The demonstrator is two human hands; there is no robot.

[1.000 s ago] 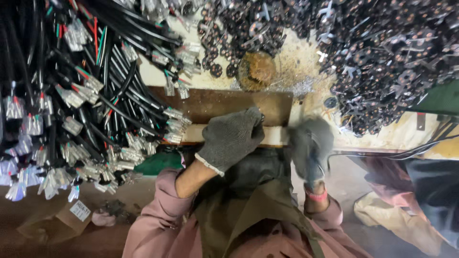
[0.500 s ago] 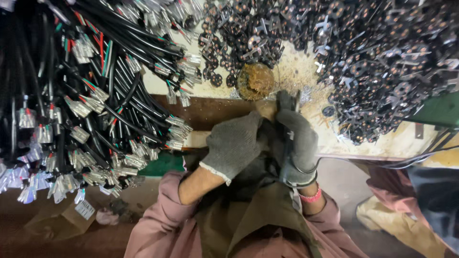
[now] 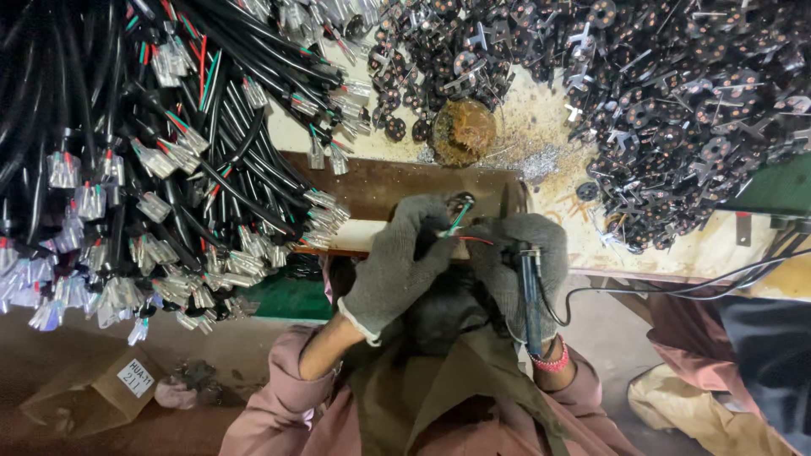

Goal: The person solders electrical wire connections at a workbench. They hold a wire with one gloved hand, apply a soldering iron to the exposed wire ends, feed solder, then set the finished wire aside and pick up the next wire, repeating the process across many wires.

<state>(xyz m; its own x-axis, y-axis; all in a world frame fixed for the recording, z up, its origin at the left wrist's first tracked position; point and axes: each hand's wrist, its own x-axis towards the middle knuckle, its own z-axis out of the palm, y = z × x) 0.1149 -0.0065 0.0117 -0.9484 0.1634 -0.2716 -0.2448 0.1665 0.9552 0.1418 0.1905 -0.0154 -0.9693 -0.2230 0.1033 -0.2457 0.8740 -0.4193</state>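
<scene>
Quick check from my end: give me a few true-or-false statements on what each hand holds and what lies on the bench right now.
1. Both hands wear grey gloves. True: left hand, right hand.
2. The right hand holds a pen-shaped tool with a cord. True.
3. The left hand is empty. False: it pinches a small round part with coloured wires.
4. The black cable bundle lies right of the hands. False: it lies left.
5. A heap of dark round parts covers the bench's upper right. True.
</scene>
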